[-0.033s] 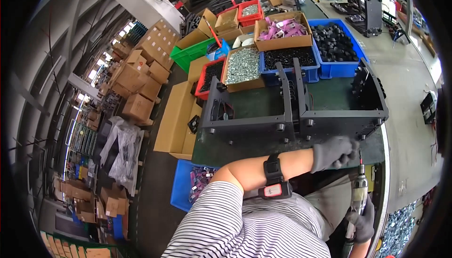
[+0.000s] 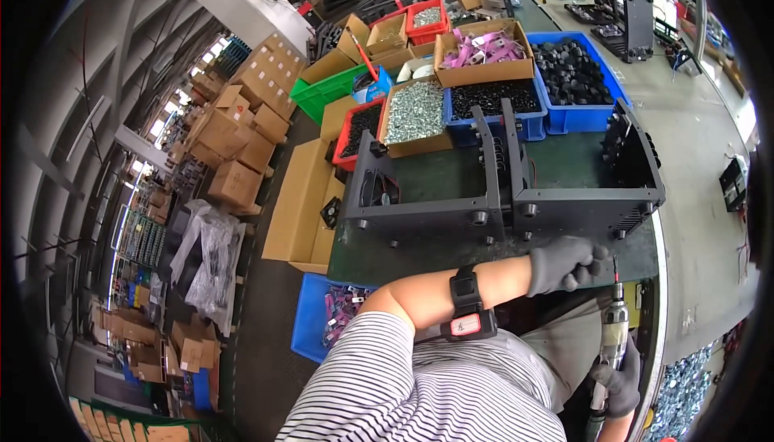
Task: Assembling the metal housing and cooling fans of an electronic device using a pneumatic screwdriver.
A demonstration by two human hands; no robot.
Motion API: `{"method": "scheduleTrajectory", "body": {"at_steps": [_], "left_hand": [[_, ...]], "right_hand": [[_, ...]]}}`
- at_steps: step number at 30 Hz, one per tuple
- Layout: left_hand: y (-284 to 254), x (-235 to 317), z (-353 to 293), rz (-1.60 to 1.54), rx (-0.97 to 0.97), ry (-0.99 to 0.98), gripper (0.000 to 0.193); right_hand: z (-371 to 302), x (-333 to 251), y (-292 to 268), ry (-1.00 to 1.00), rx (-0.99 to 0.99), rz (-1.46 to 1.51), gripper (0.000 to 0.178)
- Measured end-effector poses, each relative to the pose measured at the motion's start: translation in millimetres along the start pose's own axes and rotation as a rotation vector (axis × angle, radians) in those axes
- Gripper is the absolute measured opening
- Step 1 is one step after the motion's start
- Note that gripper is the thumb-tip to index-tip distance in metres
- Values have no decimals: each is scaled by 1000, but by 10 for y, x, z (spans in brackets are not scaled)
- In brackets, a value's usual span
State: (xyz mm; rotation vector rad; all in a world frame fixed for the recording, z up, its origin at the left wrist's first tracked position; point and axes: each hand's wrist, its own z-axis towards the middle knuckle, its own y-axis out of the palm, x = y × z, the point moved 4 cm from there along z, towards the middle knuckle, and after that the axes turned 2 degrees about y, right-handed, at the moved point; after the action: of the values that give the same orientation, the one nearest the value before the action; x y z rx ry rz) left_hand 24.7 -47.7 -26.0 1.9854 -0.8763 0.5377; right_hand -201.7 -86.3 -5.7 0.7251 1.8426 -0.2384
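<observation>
My left hand [image 2: 564, 266], in a grey glove, hovers over the near edge of the dark green bench. Its fingers are curled in, and whatever they hold is hidden. Low on the right, my gloved right hand [image 2: 622, 383] is wrapped round an electric screwdriver [image 2: 615, 331]. The tool stands nearly upright, with its thin bit pointing away from me, close to my left fingertips. Just beyond my left hand, two black metal cases [image 2: 426, 218] sit side by side. The right-hand case [image 2: 580, 210] has round dark feet on its near face.
Behind the cases stand a carton of silvery small parts [image 2: 416, 111], a red bin [image 2: 359, 131], a blue bin of black pieces [image 2: 621, 105] and a carton of purple parts [image 2: 485, 77]. An open carton [image 2: 295, 200] is at the left. A grey table [image 2: 701, 240] lies to the right.
My left hand has shifted slightly left, away from the screwdriver's bit. The right hand and the screwdriver have barely moved; the cases stay in place.
</observation>
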Motion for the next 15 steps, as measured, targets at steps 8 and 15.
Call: {"method": "scheduleTrajectory", "body": {"at_steps": [8, 15], "left_hand": [[-379, -186, 37, -149, 83, 16, 20], [-339, -100, -25, -249, -107, 97, 19]], "right_hand": [[8, -199, 230, 57, -74, 59, 82], [36, -208, 190, 61, -241, -239, 79]]}}
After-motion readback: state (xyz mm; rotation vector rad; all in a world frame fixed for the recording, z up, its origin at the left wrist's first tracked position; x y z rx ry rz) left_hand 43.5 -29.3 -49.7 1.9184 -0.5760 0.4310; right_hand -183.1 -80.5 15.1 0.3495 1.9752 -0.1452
